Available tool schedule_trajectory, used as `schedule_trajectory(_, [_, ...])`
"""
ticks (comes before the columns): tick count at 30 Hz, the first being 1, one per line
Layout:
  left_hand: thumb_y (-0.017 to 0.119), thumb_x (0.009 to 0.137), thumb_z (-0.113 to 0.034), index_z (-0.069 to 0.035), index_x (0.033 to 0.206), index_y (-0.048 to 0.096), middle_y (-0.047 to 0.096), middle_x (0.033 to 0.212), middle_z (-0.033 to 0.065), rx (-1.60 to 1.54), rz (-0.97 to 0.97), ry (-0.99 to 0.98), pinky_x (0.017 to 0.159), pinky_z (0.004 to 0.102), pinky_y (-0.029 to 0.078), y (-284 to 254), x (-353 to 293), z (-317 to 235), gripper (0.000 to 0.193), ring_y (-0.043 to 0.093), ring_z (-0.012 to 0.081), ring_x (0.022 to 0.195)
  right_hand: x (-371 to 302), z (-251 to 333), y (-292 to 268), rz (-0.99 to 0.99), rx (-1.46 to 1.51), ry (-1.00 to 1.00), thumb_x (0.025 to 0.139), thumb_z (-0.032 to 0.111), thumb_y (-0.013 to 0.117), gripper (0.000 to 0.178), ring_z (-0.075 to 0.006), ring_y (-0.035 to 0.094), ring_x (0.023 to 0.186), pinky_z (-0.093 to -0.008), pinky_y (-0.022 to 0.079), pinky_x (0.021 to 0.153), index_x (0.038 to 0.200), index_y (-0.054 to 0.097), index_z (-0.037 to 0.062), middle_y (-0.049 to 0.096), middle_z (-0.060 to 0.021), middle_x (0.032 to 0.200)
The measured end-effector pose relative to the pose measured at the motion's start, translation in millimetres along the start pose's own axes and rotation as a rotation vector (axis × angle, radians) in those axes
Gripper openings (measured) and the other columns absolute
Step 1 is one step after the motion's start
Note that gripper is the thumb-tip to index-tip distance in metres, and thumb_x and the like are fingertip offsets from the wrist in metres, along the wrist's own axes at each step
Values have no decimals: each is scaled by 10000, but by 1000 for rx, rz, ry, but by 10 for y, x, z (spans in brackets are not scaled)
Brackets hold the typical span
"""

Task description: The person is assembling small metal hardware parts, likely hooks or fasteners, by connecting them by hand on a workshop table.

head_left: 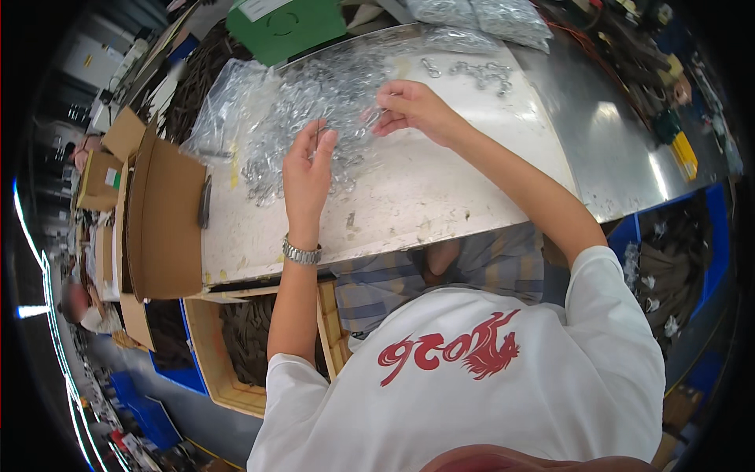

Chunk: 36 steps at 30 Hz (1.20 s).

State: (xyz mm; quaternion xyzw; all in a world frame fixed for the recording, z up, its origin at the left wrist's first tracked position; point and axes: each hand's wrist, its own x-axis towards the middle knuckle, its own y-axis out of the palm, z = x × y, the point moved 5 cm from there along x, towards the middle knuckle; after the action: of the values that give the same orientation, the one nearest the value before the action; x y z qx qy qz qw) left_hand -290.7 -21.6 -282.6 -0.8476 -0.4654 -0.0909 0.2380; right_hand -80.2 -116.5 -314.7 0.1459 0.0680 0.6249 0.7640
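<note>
Head view, seemingly metal clips, heaped beside right hand

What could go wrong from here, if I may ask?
The heaped metal pieces lie jumbled, so they may tangle. The watch on the arm behind the left hand might snag one. The loose cluster beyond the right hand could perhaps get knocked away.

A white short-sleeved shirt is bearing a red print; blue-grey bottoms are showing yellowish checks; a silver link band is circling the left wrist.
</note>
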Motion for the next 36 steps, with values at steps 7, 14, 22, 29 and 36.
schedule_trajectory(7, [730,1002,-198,15,1122,694,729,876,31,-468,396,-461,455,201,306,794,68,104,248,406,4,518,-272,-104,-382,-71,71,-37,1072,239,624,201,-239,759,948,-369,628,916,1089,613,40,723,-130,1103])
schedule_trajectory(14, [715,1002,-194,-25,888,709,662,696,-17,-29,244,-129,478,226,282,852,90,31,204,389,14,517,-379,-41,-435,-78,-39,143,1022,247,701,281,-187,742,884,-319,624,793,1158,646,8,742,-108,1025])
schedule_trajectory(22, [692,1024,-233,-27,813,695,618,647,-33,-75,325,-320,525,244,340,885,169,69,295,460,27,554,-330,-71,-642,-192,-250,89,989,221,740,215,-141,721,875,-290,606,752,1053,696,20,747,-72,940])
schedule_trajectory(29, [700,1019,-242,-18,794,699,604,640,-28,-68,193,-99,533,236,347,853,173,-46,317,495,39,567,-340,-86,-930,-291,359,54,1048,280,661,223,-169,733,904,-316,607,823,1077,678,59,738,-39,944])
schedule_trajectory(36, [718,1001,-218,-29,819,724,641,672,-44,-159,246,-202,533,232,316,791,181,64,262,429,1,589,-350,202,-668,-190,202,-9,1074,343,616,381,-183,721,1081,-307,567,959,1289,680,34,754,-105,1151])
